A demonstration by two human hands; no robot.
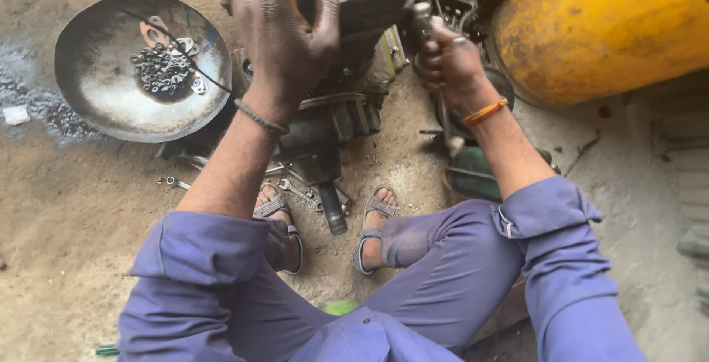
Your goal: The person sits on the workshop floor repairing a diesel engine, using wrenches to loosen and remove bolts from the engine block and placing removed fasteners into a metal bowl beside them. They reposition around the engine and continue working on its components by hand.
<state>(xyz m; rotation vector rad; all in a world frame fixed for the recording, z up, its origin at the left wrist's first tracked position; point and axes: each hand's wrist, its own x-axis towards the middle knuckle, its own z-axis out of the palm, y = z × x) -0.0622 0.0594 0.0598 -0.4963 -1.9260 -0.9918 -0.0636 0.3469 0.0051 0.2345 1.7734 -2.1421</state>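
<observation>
My left hand (277, 29) rests flat on a greasy dark metal machine part (347, 59) at the top middle, fingers spread over its upper casing. A little to the right, my right hand (449, 63) is closed around a slim metal tool handle (422, 18) that points up into the same machine. Both hands are dirty with oil. What the tool's tip touches is hidden behind the casing. I am squatting in blue clothing, and my sandalled feet (373, 222) stand just below the part.
A round metal pan (96, 89) holding several nuts and washers lies on the dirt floor at left. A big yellow tank (605, 22) fills the top right. Spanners (299, 192) lie by my feet, and a green can (473, 173) stands beside my right forearm.
</observation>
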